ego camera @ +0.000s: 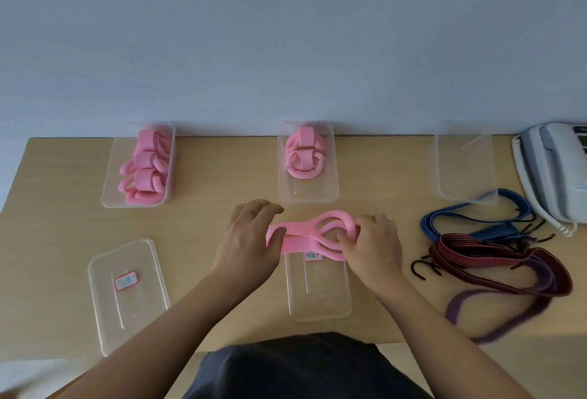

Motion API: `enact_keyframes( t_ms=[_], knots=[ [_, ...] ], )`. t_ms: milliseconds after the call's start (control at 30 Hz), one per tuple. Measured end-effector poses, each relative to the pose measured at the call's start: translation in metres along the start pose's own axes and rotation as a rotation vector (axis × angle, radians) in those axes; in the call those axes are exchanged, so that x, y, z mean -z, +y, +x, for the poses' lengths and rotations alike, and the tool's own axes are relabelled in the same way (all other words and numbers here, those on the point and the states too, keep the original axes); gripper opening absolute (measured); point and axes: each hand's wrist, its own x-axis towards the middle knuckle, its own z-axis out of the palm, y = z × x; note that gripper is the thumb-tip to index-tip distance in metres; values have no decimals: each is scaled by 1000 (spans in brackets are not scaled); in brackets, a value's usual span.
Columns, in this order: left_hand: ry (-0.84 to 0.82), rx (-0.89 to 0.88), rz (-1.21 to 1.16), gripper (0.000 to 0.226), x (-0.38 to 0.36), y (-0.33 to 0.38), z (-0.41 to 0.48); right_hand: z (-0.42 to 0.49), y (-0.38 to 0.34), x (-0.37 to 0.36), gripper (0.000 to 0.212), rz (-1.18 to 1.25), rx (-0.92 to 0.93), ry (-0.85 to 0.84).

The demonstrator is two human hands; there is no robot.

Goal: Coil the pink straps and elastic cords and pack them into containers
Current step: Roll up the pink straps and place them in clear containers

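A pink strap (313, 235) is held looped over the middle of the table, just above a clear lid (319, 287). My left hand (251, 239) pinches its left end and my right hand (371, 239) grips the looped right end. At the back left a clear container (109, 190) holds several coiled pink straps. The back middle container (309, 192) holds two coiled pink straps. An empty clear container (463, 173) stands at the back right. Blue elastic cords (476, 219) and red elastic cords (495, 255) with black hooks lie loose at the right.
A second clear lid (127, 297) with a red-edged label lies at the front left. A grey telephone (556, 169) sits at the far right by the wall. A purple strap (495, 312) trails near the right front edge.
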Motion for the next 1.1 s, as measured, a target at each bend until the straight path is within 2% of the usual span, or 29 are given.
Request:
enact_keyframes(
  t_ms=[133,267,367,500,667,800,900,1000,1100],
  knots=[
    [-60,-84,91,37,11,1,-10,-13,-16,13,13,166,132,183],
    [-140,-116,238,50,24,2,-17,-37,-40,44,6,462,383,199],
    [-134,-121,157,57,37,9,-21,-60,-60,75,6,544,540,262],
    [-63,-208,-41,39,65,39,-24,-93,-81,124,13,609,632,407],
    [67,-246,-350,10,101,82,-39,-144,-91,174,12,759,632,554],
    [75,-345,-538,15,135,118,-54,-187,-88,202,15,742,743,736],
    [63,-383,-665,18,156,141,-64,-213,-82,214,15,620,806,859],
    [0,-431,-791,26,167,154,-78,-228,-78,216,15,498,838,937],
    [-119,-433,-936,23,172,157,-92,-232,-78,211,13,385,855,1010]
  ],
)
